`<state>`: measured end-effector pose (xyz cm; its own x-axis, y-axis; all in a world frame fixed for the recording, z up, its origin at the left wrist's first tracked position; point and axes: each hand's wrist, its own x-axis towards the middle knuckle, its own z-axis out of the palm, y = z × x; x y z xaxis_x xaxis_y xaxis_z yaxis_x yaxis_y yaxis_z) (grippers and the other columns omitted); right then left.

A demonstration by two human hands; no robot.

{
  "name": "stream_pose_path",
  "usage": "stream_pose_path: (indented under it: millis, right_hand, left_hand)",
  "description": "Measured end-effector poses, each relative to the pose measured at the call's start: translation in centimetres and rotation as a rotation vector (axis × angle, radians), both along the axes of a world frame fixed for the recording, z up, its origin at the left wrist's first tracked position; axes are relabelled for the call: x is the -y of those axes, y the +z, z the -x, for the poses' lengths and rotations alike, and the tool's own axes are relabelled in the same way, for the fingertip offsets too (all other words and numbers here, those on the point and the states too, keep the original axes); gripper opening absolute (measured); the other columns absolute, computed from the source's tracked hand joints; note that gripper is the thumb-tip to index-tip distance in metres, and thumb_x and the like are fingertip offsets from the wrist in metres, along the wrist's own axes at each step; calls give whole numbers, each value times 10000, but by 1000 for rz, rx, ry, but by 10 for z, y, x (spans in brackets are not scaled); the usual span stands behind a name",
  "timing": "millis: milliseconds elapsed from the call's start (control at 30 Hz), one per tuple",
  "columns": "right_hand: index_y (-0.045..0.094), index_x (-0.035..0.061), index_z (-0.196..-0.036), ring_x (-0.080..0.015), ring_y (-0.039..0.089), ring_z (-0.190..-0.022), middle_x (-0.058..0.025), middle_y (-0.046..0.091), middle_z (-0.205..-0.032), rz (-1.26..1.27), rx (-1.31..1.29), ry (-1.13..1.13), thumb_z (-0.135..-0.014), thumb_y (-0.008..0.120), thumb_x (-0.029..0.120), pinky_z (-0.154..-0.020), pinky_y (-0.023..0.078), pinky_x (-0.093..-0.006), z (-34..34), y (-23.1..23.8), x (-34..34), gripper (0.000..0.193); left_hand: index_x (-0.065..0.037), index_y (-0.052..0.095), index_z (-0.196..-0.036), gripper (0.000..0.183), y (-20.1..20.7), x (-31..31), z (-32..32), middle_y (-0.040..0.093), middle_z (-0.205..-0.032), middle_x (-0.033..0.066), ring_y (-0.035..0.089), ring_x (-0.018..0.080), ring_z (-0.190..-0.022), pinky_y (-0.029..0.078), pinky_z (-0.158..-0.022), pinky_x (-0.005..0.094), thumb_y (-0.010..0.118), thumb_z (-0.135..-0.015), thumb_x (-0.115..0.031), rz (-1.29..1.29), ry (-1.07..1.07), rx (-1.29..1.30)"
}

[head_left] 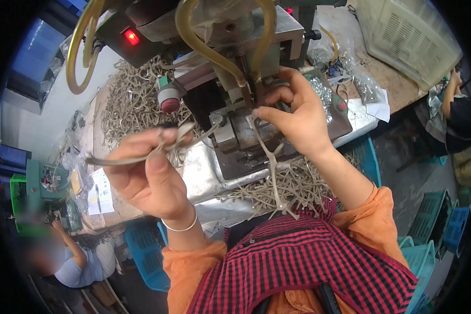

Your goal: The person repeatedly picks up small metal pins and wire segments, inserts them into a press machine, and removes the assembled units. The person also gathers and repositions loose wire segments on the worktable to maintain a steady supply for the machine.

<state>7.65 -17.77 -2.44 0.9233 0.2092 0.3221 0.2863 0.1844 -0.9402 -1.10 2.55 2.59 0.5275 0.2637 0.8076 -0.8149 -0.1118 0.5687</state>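
Note:
My left hand (pixel 152 180) is closed on a beige forked strap (pixel 123 161), held up to the left of a metal bench press (pixel 230 123). My right hand (pixel 303 118) pinches the upper end of another beige forked strap (pixel 272 175) between thumb and fingers, close beside the press's narrow tool. That strap hangs from the press bed toward my checked apron (pixel 298 246). Its tip at the tool is partly hidden by my fingers. Many similar straps lie in a heap (pixel 309 183) between the press and my apron.
A larger strap heap (pixel 133 94) covers the bench left of the press. Yellow hoses (pixel 186 31) and a red push button (pixel 170 105) flank the tool. Bags of small metal parts (pixel 369 89) and a pale crate (pixel 403 42) stand right. Blue baskets (pixel 146 254) sit below; a person (pixel 83 267) sits left.

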Motion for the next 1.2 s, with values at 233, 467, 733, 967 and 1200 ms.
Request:
stream_pose_path:
  millis: [233, 467, 733, 967, 1200]
  right_hand:
    - [507, -34, -1392, -136, 615, -1030, -79, 673, -1017, -91, -173, 79, -839, 687, -41, -935, 493, -278, 29, 27, 5, 581]
    - [761, 101, -1021, -390, 542, -1277, -208, 635, -1286, 1111, 387, -574, -776, 788, 167, -1073, 439, -465, -31, -85, 84, 255]
    - [673, 66, -981, -362, 545, -1281, -150, 612, -1320, 976, 703, -303, -749, 762, 121, -954, 521, -445, -39, -86, 77, 255]
    - [668, 34, -1011, -351, 644, -1049, -139, 685, -1088, 979, 621, -478, -812, 714, 114, -860, 533, -430, -63, -93, 85, 220]
    - [725, 20, -1011, -105, 669, -819, -56, 726, -892, 481, 71, -447, -913, 714, 98, -750, 514, -256, -37, -95, 90, 126]
  left_hand:
    - [24, 538, -1067, 164, 1, 6, -23, 688, -958, 213, 721, 277, -838, 661, -738, 437, 648, -947, 11, 2, -39, 98]
    - [-80, 687, -907, 206, -25, 34, -10, 753, -1055, 78, 512, 123, -546, 425, -493, 251, 754, -717, -36, -958, 98, 176]
    - [-80, 680, -898, 276, -28, 39, -16, 761, -997, 85, 549, 148, -533, 429, -474, 272, 795, -666, 14, -986, 33, 147]
    - [-57, 687, -994, 202, -55, 41, 28, 730, -1179, 112, 712, 215, -854, 548, -825, 366, 707, -793, -50, -820, 260, 43]
    - [-11, 687, -1042, 167, -30, -57, 12, 696, -1090, 132, 635, 259, -1020, 481, -945, 365, 650, -892, 54, -351, 941, -133]
